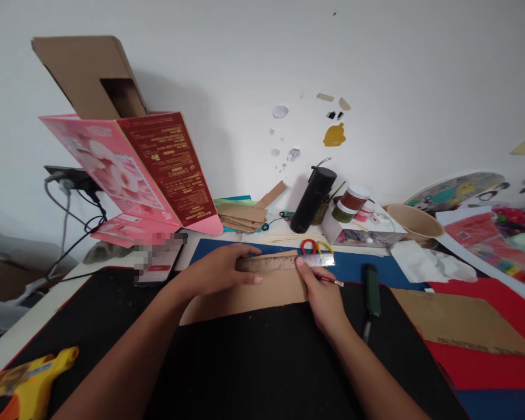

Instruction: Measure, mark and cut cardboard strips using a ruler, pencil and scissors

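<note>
A piece of brown cardboard (262,291) lies on the black mat (245,361), with a shiny metal ruler (284,262) across its far edge. My left hand (216,271) grips the ruler's left end, fingers at the far side and thumb at the near side. The thumb of my right hand (326,300) presses on the ruler towards its right end. A thin reddish pen (332,281) sticks out from that same hand; its other end is hidden. Beyond the ruler lie scissors (317,246) with red and yellow handles. Right of my right hand rests a dark green utility knife (371,291).
A yellow glue gun (39,379) lies at the near left. A pink box (114,169) and phone (161,259) are behind it. Along the wall stand a black bottle (312,201), paint jars (352,201) and cardboard scraps (242,216). More cardboard (464,321) lies at right.
</note>
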Demonstrator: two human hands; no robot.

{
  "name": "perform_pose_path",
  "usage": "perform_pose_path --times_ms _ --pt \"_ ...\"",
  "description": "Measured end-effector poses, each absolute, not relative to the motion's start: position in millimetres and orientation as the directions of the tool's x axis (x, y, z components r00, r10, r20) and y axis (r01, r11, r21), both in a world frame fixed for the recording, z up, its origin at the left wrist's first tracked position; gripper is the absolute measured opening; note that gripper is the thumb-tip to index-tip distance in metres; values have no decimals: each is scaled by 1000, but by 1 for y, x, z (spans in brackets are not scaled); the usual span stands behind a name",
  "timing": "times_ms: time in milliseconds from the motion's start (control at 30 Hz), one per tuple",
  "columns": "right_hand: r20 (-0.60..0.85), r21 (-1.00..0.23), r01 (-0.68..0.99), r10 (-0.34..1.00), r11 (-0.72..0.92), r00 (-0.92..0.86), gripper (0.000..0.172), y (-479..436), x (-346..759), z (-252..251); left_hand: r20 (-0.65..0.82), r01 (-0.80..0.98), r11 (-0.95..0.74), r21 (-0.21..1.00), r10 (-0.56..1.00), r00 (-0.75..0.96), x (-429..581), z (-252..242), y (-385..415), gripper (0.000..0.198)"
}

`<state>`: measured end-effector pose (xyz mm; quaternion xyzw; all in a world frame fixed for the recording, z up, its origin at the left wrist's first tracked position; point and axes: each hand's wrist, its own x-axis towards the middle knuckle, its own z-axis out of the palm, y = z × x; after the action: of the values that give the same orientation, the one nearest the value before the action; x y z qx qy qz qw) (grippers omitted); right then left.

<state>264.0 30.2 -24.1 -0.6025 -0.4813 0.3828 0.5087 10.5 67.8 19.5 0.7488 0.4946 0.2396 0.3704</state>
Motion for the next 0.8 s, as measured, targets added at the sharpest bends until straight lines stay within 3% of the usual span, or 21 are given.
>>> perform_pose_path --times_ms 167,367,800 --pt "34 -987 160 961 -11 275 52 31 267 -25 -19 566 -247 786 907 421 8 15 70 34" --pt "-63 -998 19 987 -67 151 52 33 268 -25 -42 614 -247 750 908 416 4 17 72 26" --pt "-35 -998 -58 994 -29 102 49 38 274 -23 -86 618 -264 741 875 476 1 18 76 35"
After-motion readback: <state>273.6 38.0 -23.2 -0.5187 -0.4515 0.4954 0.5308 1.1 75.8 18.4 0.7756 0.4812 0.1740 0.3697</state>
